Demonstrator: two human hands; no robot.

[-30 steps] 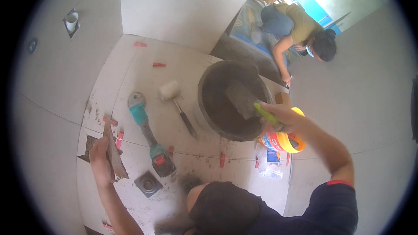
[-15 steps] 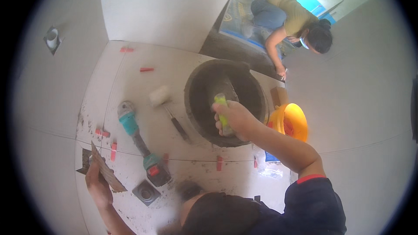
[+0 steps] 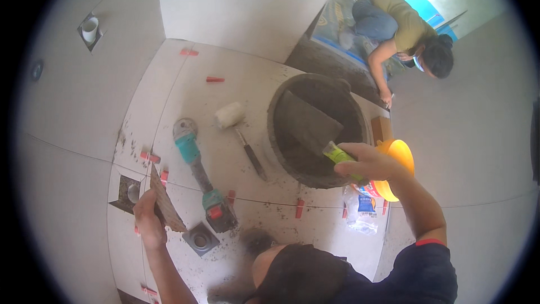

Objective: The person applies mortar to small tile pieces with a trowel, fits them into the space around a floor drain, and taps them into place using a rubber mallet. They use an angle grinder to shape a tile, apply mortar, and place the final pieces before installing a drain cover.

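My right hand (image 3: 368,163) is closed round the lime-green handle of a trowel (image 3: 311,124). The trowel's broad grey blade reaches over the inside of a round dark bucket (image 3: 275,152), which holds grey mortar (image 3: 351,115). At the left, my left hand (image 3: 149,225) grips a thin cut piece of tile (image 3: 166,205) by its edge, held up on its side with a rough brownish face showing. Below that piece is a square hole (image 3: 128,187) in the floor tiles with a pale pipe end in it. A square floor drain (image 3: 201,239) lies near the tile piece.
Between my hands lie a teal angle grinder (image 3: 199,171) and a white-headed mallet (image 3: 229,115). Red wedges (image 3: 300,208) stand along the tile joints. Right of the bucket are a yellow container (image 3: 400,160), a brown block (image 3: 381,128) and a plastic bag (image 3: 363,214). Another person (image 3: 402,31) crouches at the far right.
My right hand has drawn the trowel handle toward the bucket's right rim, and more of the blade's flat face shows. The view has shifted; my left hand still holds the tile piece.
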